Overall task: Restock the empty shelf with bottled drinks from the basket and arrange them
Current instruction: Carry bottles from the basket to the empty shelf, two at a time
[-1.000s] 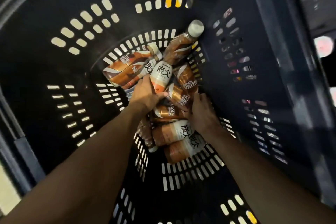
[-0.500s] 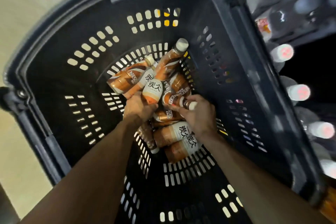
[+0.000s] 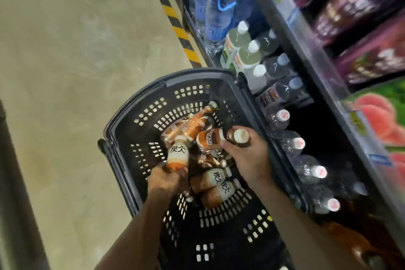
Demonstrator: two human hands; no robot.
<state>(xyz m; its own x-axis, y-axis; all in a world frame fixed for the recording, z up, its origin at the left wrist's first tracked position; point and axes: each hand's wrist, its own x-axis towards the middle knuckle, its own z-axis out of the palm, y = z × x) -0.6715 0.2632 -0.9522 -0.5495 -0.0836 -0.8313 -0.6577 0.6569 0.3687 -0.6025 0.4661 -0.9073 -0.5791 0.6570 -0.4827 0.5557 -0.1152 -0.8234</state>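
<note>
Two hands over the black perforated plastic basket, more bottles lying inside. We grip a brown coffee bottle with cream cap in right hand. Left hand grips a white-labelled orange-brown bottle.

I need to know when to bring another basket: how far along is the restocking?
Early to midway at best. Done: nothing clearly; no coffee bottle shows in the dark shelf gap. In hand: the left hand holds a white-labelled bottle, and the right hand grips a brown bottle, both above the basket. Left: several bottles lie in the basket, and none is arranged yet.
</note>
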